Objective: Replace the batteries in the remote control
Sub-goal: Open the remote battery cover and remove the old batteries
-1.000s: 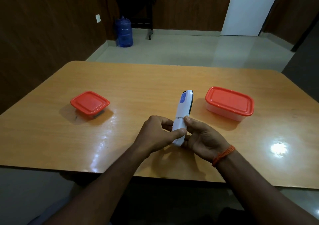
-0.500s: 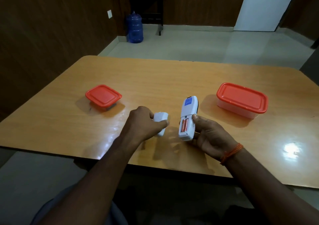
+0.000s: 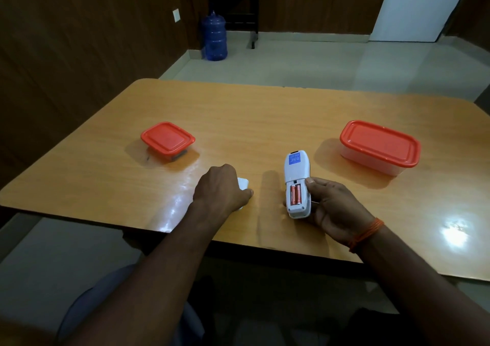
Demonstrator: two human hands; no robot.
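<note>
My right hand (image 3: 332, 207) grips a white remote control (image 3: 296, 172) back side up, just above the table, its far end pointing away from me. The battery bay is uncovered and two orange batteries (image 3: 296, 194) lie side by side in it. My left hand (image 3: 221, 187) is down at the wooden table (image 3: 265, 122), to the left of the remote, fingers curled over the white battery cover (image 3: 243, 183). Most of the cover is hidden under the hand.
A small red-lidded box (image 3: 167, 140) stands on the table at the left. A larger clear box with a red lid (image 3: 379, 145) stands at the right. Beyond the table are a tiled floor and a blue water jug (image 3: 214, 38).
The cover came off the remote, baring the batteries. My left hand carried it left and down to the table. The right hand kept hold of the remote.
</note>
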